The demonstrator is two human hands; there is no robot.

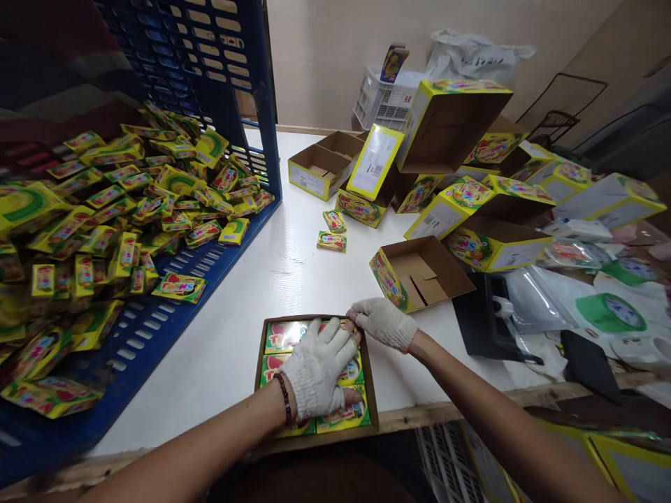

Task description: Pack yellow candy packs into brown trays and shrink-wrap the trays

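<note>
A shallow cardboard box (373,384) sits at the table's near edge, filled with small yellow-green packs (343,419) laid flat in rows. My left hand (317,367), in a white fingerless knit glove, lies flat over the packs with its fingers stretched out, hiding several of them. At the box's far right corner is my right hand (384,323), also gloved. Its fingers are bent together around the corner edge. Two loose packs, one a flat pack (332,241), lie on the white table (293,272) beyond the box.
A blue plastic crate (220,279), tipped on its side, spills many small packs at left. An open carton (419,272) lies beyond my right hand, with several more cartons (374,161) piled behind. Green tape rolls (611,311), plastic bags and a black tray (474,314) occupy the right.
</note>
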